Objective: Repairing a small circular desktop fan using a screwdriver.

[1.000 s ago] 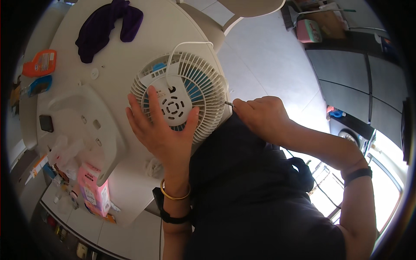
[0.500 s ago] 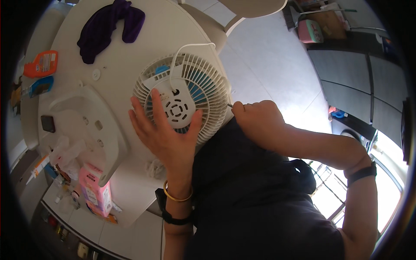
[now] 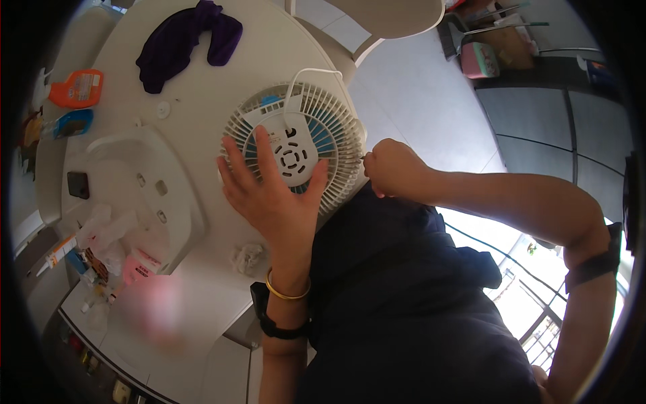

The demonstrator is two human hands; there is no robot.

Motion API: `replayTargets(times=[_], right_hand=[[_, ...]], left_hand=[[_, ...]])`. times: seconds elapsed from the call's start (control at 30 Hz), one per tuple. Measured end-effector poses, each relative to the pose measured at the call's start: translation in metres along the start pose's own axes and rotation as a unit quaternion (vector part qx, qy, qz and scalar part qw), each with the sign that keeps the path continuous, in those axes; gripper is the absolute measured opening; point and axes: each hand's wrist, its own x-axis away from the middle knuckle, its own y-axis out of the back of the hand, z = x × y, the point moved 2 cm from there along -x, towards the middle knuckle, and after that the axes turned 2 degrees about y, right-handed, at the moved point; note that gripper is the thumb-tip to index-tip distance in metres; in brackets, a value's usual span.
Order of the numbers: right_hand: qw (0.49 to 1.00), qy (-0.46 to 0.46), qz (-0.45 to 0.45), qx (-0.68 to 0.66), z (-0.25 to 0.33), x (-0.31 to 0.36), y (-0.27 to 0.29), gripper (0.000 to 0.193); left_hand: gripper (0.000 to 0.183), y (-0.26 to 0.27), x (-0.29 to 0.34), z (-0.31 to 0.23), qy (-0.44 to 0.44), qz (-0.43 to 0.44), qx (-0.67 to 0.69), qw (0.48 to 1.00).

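A white fan head (image 3: pixel 321 176) lies on the table near its right edge, its round back cover facing up and blue blades showing through the cage. My left hand (image 3: pixel 279 195) rests on the back with fingers spread, thumb and fingertips touching the cover. At the right side of the cage, my right hand (image 3: pixel 398 170) is closed in a fist. A thin tool like a screwdriver (image 3: pixel 364 157) pokes out of it towards the rim; its handle is hidden inside the fist. A white cord (image 3: pixel 291 91) loops from the cover over the cage.
Left of the fan lies a white stand-like plastic piece (image 3: pixel 176 195). Around the table (image 3: pixel 195 128) are a purple cloth (image 3: pixel 168 50), an orange bottle (image 3: pixel 79 89), a black phone-like object (image 3: pixel 78 184), plastic bags (image 3: pixel 111 232) and a crumpled wad (image 3: pixel 247 258). A chair (image 3: pixel 397 17) stands beyond.
The view has shifted, so the table's things appear farther right. My right fist has turned at the cage rim, with less of the tool showing. My left hand stays on the cover.
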Motion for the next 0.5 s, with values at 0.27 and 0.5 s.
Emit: replayTargets(times=[0.27, 0.5], right_hand=[[0.833, -0.178, -0.04, -0.522, 0.0, -0.001, -0.013, 0.021], [0.75, -0.17, -0.003, -0.639, -0.018, -0.01, -0.021, 0.019]], left_hand=[[0.085, -0.001, 0.002, -0.002, 0.01, -0.008, -0.015, 1.0], [0.065, 0.0, 0.005, -0.006, -0.027, -0.003, -0.008, 1.0]])
